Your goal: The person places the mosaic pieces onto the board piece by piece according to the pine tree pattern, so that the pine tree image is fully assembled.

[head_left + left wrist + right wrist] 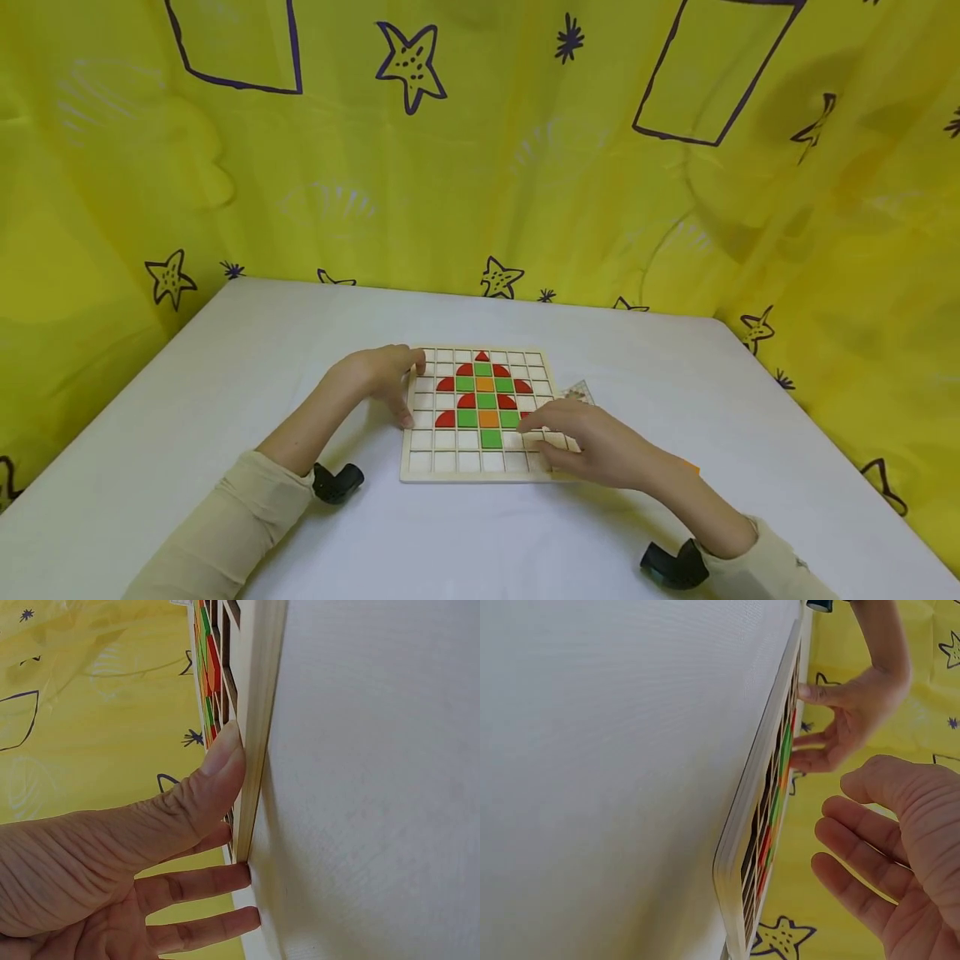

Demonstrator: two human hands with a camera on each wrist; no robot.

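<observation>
A light wooden grid board lies flat on the white table. Its cells hold green squares, orange squares, red rounded pieces and one red triangle, forming a tree-like shape. My left hand rests against the board's left edge. In the left wrist view its thumb touches the wooden rim, with fairly straight fingers beside it. Over the board's right part hovers my right hand, covering some cells. The right wrist view shows its fingers loosely bent, with nothing between them.
A small clear packet lies beyond the board's right edge, partly behind the right hand. Something orange shows behind the right wrist. A yellow curtain with drawn stars surrounds the white table. Dark cameras sit at both wrists.
</observation>
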